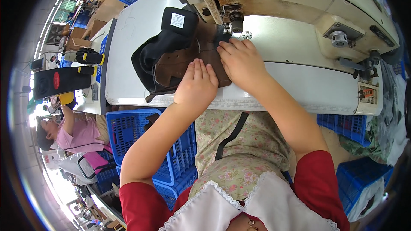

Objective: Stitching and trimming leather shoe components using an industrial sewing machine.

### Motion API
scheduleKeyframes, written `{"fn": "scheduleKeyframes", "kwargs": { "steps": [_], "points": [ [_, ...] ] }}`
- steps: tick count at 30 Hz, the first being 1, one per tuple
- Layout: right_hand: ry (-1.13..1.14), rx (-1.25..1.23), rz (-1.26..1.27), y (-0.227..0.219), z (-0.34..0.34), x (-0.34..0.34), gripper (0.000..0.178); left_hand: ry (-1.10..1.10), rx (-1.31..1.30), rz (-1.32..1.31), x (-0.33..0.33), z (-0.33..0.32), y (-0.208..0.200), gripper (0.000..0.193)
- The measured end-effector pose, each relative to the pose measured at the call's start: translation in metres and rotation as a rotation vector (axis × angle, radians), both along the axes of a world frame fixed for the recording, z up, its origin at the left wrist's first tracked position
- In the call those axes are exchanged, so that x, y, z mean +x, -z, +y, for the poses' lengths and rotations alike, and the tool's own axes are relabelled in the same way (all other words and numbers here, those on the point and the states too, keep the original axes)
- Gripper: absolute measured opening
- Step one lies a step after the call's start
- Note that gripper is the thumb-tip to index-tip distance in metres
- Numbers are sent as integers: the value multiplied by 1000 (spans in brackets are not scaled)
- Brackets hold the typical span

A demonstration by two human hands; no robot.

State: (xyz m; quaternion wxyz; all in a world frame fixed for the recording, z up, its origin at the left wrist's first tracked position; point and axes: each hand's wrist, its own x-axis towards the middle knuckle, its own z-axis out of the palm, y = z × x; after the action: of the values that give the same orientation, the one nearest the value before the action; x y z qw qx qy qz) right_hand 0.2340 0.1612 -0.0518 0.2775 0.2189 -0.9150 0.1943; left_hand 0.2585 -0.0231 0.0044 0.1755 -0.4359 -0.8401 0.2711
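Note:
A brown leather shoe upper with a black lining lies on the white bed of a sewing machine. A white label sits on its black tongue. My left hand rests flat on the brown leather, fingers stretched out and held side by side. Close to the presser foot, my right hand lies on the piece's right edge with its fingers extended. Part of the leather is hidden under both hands. The needle area touches or nearly touches the piece's far edge; I cannot tell which.
Blue plastic crates stand below the table at the left, and another blue crate at the lower right. A person in a pink shirt sits at another machine to the left. A ruler strip runs along the table's front edge.

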Motion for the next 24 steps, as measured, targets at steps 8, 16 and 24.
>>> {"fn": "scheduleKeyframes", "kwargs": {
  "steps": [8, 16, 24],
  "points": [
    [92, 65, -20, -8, 20, -7, 30, 38, 20, -20, -16, 17, 3, 38],
    [84, 91, -83, -9, 40, -10, 25, 94, 216, -30, -10, 12, 16, 36],
    [20, -45, -146, -5, 46, -11, 22, 77, 205, -45, 7, 27, 14, 33]
  ]
}}
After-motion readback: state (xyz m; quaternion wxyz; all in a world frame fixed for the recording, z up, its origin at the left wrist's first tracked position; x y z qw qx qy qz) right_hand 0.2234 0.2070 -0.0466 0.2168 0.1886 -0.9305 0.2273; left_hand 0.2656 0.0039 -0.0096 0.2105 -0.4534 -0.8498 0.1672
